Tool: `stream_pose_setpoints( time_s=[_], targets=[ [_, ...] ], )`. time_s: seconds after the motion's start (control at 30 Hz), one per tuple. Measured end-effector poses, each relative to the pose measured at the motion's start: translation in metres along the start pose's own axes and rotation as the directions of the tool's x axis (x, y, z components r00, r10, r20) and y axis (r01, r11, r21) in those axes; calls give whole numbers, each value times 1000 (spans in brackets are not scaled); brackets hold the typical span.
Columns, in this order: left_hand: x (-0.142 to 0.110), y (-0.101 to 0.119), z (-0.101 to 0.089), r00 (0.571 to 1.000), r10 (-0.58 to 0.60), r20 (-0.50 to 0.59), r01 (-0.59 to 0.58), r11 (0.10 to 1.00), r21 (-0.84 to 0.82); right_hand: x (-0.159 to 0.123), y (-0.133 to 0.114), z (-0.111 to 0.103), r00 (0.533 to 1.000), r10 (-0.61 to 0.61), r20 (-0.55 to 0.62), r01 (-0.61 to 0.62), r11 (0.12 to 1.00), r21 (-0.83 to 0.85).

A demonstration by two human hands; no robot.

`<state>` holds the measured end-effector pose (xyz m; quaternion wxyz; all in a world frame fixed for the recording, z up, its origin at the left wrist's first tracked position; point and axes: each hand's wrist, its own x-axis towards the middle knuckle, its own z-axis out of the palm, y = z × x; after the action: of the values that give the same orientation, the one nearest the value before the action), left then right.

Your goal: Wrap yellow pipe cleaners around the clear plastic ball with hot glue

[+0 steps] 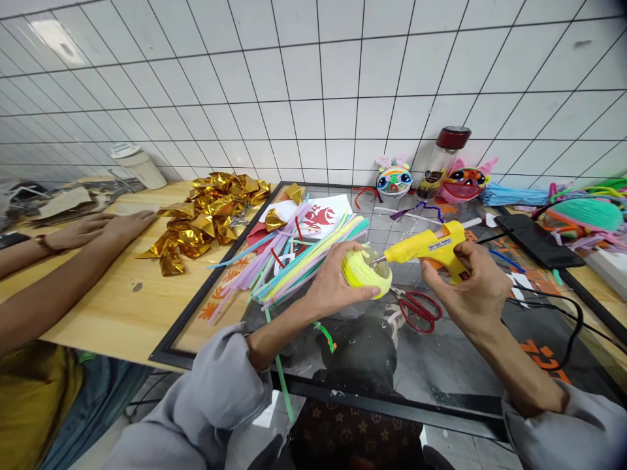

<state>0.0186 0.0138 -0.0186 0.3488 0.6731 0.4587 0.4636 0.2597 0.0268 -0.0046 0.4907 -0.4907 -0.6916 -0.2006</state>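
My left hand is wrapped round a round, hollow cup-like piece covered in yellow pipe cleaners, its opening turned to the right. In my right hand is a yellow hot glue gun, fingers closed round its handle. The metal nozzle points left and reaches the rim of the yellow piece; whether it touches cannot be made out. Beneath my left hand lies a bundle of pastel pipe cleaners. Red-handled scissors rest on the glass top between my hands.
Gold foil pieces are heaped at the left, near a co-worker's hands. Two decorated animal-face balls and a lidded bottle stand by the tiled wall. A black phone, more pipe cleaners and a black cable lie at the right.
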Motion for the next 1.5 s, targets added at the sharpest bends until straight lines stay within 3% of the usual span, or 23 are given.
stream_pose_setpoints(
  time_s=[0.17, 0.37, 0.67, 1.5],
  targets=[
    [0, 3, 0, 1000, -8, -1, 8, 1000, 28, 0, -5, -2, 987, 129, 95, -129, 992, -5],
    [0, 2, 1, 1000, 3, 6, -3, 999, 34, 0, -7, 0, 976, 182, 122, -182, 983, -7],
    [0, 4, 1, 1000, -6, -1, 6, 1000, 30, -1, -7, 4, 979, 168, 112, -175, 983, 57],
    [-1, 3, 1, 1000, 4, 8, -4, 999, 37, -2, -5, 3, 977, 163, 137, -166, 986, 14]
  ],
)
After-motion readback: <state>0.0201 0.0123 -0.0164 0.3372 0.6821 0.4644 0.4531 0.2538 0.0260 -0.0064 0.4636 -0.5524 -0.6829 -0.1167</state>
